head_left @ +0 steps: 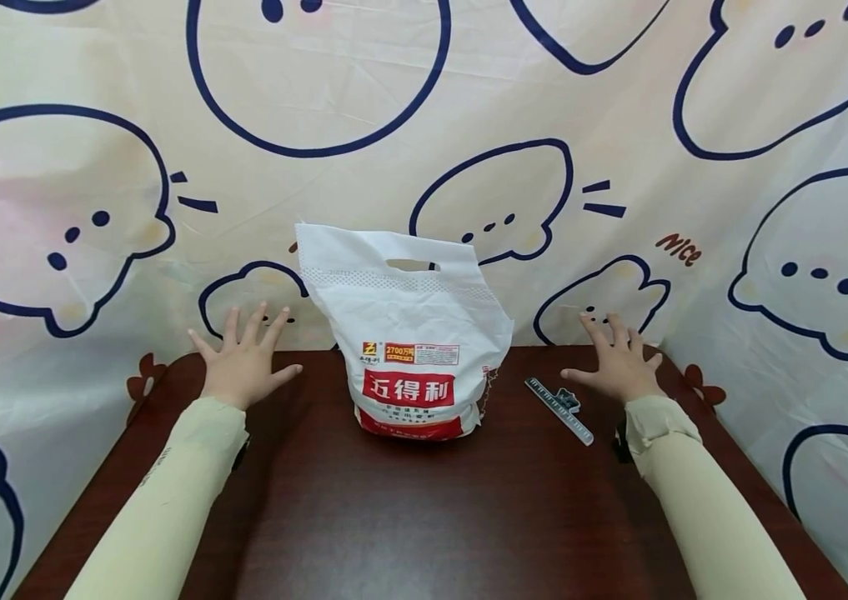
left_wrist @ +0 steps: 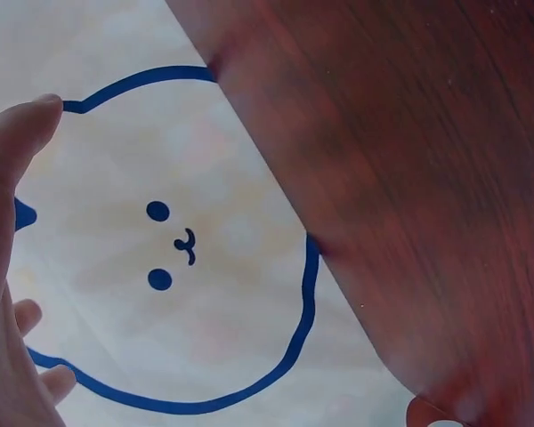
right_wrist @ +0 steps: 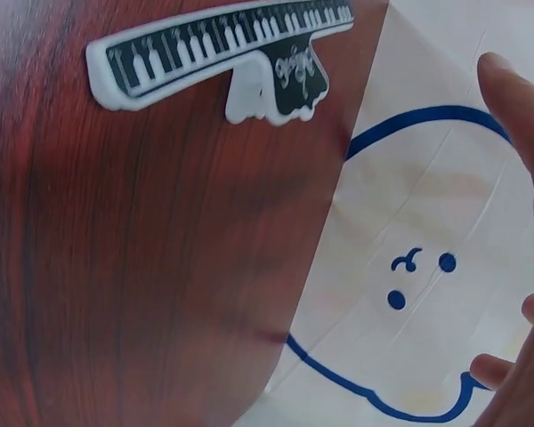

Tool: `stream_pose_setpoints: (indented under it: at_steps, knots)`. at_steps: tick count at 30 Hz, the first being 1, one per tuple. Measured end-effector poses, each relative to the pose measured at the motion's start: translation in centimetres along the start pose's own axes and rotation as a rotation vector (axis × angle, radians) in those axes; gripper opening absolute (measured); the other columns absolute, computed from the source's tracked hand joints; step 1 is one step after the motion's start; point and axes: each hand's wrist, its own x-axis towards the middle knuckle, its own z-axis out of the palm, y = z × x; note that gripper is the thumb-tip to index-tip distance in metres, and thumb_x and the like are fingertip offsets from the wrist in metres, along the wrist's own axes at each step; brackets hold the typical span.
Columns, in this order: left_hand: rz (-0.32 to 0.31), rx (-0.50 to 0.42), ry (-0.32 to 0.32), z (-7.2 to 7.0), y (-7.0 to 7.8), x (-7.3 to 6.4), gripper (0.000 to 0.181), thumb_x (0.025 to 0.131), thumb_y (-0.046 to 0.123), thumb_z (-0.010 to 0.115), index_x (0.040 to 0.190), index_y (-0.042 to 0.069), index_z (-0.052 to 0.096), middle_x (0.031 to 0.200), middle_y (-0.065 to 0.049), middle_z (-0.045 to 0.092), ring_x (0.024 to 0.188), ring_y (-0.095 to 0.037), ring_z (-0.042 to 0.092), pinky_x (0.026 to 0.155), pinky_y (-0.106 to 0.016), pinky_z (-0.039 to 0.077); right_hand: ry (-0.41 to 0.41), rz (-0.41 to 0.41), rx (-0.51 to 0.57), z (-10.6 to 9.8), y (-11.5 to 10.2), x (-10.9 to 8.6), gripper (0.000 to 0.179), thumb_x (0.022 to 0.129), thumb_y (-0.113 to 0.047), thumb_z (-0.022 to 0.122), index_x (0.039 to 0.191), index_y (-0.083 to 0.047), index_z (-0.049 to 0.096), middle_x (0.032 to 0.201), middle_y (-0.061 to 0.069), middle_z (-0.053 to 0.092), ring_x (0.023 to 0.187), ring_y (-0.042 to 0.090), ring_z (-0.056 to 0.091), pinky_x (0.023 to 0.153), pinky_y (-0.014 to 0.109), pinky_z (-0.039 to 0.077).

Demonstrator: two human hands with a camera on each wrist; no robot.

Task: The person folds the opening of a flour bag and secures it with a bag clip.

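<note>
A white flour bag (head_left: 408, 333) with red printed labels and a cut-out carrying handle stands upright at the back middle of the table. To its left, my left hand (head_left: 243, 358) is held out with the fingers spread, apart from the bag. On the other side my right hand (head_left: 617, 365) is likewise spread and holds nothing. Between the bag and the right hand lies a clip (head_left: 562, 408) shaped like a piano keyboard, black and white in the right wrist view. Part of the left hand (left_wrist: 9, 196) borders its wrist view, with nothing in its grasp.
The dark brown wooden table (head_left: 424, 517) ends at a cloth backdrop (head_left: 363, 75) printed with blue-outlined cartoon figures. This cloth also hangs along the left and right sides. Both forearms reach in over the table from the front.
</note>
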Motion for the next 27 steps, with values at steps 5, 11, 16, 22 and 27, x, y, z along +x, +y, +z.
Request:
stream_pose_setpoints:
  at_steps: [5, 11, 16, 22, 27]
  knots:
    - [0.008, 0.003, 0.025, -0.6, 0.2, -0.2, 0.091, 0.090, 0.054, 0.068, 0.162, 0.024, 0.021, 0.166, -0.021, 0.015, 0.149, -0.054, 0.002, 0.096, -0.087, -0.014, 0.016, -0.012, -0.002, 0.3, -0.4, -0.1, 0.108, 0.083, -0.069, 0.068, 0.164, -0.029, 0.009, 0.165, 0.026, 0.001, 0.144, 0.061, 0.005, 0.095, 0.092, 0.003]
    - [0.031, -0.009, 0.079, -1.1, 0.4, -0.3, 0.085, 0.092, 0.048, 0.069, 0.161, 0.023, 0.025, 0.164, -0.022, 0.021, 0.148, -0.054, 0.010, 0.098, -0.088, -0.008, 0.042, -0.036, 0.005, 0.7, -1.2, -0.2, 0.104, 0.085, -0.067, 0.068, 0.163, -0.031, 0.012, 0.166, 0.025, 0.006, 0.144, 0.059, 0.010, 0.097, 0.090, 0.010]
    - [0.066, -0.014, 0.175, -1.4, 0.3, -0.4, 0.077, 0.095, 0.039, 0.069, 0.158, 0.019, 0.031, 0.158, -0.022, 0.032, 0.144, -0.052, 0.023, 0.101, -0.087, -0.004, 0.041, -0.065, 0.019, 0.6, -2.3, -0.4, 0.100, 0.087, -0.067, 0.066, 0.163, -0.036, 0.009, 0.166, 0.023, 0.005, 0.144, 0.059, 0.012, 0.099, 0.089, 0.012]
    - [0.081, -0.013, 0.212, -1.7, 0.4, -0.4, 0.074, 0.096, 0.036, 0.067, 0.159, 0.018, 0.031, 0.158, -0.021, 0.035, 0.144, -0.049, 0.027, 0.103, -0.086, -0.002, 0.042, -0.090, 0.011, 0.3, -3.0, -0.7, 0.097, 0.090, -0.064, 0.064, 0.163, -0.036, 0.007, 0.167, 0.022, 0.003, 0.144, 0.059, 0.013, 0.100, 0.087, 0.015]
    - [0.085, -0.019, 0.238, -2.1, 1.0, -0.5, 0.069, 0.096, 0.034, 0.066, 0.156, 0.016, 0.037, 0.157, -0.019, 0.036, 0.144, -0.047, 0.027, 0.105, -0.085, 0.002, 0.046, -0.105, 0.019, 0.3, -3.0, -1.0, 0.095, 0.092, -0.062, 0.064, 0.164, -0.033, 0.009, 0.166, 0.023, 0.006, 0.143, 0.060, 0.013, 0.100, 0.085, 0.020]
